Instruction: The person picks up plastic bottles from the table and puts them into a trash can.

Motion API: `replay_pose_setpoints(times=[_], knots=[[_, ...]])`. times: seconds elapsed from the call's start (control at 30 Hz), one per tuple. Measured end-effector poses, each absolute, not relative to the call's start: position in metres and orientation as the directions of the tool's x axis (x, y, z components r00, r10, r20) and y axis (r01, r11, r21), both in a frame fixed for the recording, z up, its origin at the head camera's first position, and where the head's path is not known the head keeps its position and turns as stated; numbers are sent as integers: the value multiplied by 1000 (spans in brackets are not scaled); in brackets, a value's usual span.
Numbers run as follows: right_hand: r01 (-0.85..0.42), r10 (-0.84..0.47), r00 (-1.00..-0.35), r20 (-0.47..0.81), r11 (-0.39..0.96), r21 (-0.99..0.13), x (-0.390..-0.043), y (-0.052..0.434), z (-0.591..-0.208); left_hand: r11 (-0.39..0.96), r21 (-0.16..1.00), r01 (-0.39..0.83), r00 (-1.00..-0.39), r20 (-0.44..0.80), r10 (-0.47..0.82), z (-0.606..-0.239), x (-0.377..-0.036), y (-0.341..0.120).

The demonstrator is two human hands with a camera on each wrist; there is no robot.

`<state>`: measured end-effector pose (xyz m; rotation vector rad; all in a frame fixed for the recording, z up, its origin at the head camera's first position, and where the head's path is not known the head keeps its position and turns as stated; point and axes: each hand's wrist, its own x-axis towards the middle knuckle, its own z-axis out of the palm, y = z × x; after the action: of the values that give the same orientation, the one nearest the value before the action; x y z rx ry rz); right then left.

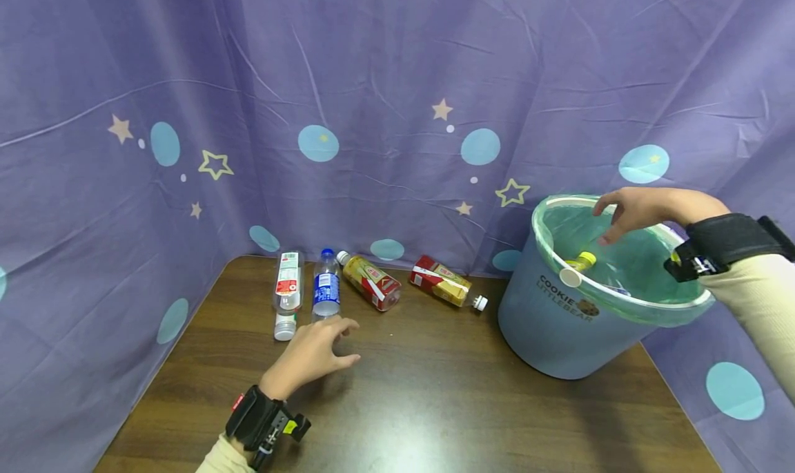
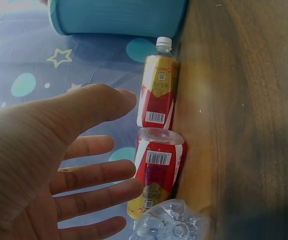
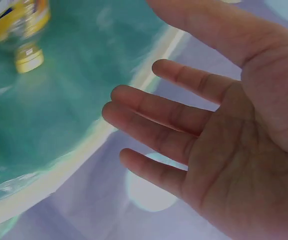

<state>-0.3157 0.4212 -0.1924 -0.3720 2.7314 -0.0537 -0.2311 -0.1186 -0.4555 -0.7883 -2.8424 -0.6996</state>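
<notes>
Four bottles lying in row, centre-left of head view, on brown table (image 1: 435,404): red-label clear bottle (image 1: 288,286), blue-label bottle (image 1: 326,290), two yellow-red bottles (image 1: 371,281) (image 1: 446,282). Left hand (image 1: 310,352) just below blue-label one, fingers spread, gripping nothing. Right hand (image 1: 640,209) at right, over blue bin (image 1: 559,321), fingers relaxed, empty. Yellow-capped bottle (image 1: 582,260) inside bin.

Bare bench (image 1: 435,397) lies open in front and between the four bottles (image 1: 373,283) along the curtain (image 1: 373,79) and the bin (image 1: 559,321). The bin blocks the right side; its mouth gapes open from above.
</notes>
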Motion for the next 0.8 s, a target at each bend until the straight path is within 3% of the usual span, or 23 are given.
replay_pose_setpoints(times=[0.33,0.8], knots=[[-310,-322,-938,-126,945,-109,-294,374,-176,764,380,521,-853,230,468,-450,-235,-120],[-462,-444,-882,154,881,-103,-245,308,-197,768,357,531,-845,291,449,-448,-245,-129]])
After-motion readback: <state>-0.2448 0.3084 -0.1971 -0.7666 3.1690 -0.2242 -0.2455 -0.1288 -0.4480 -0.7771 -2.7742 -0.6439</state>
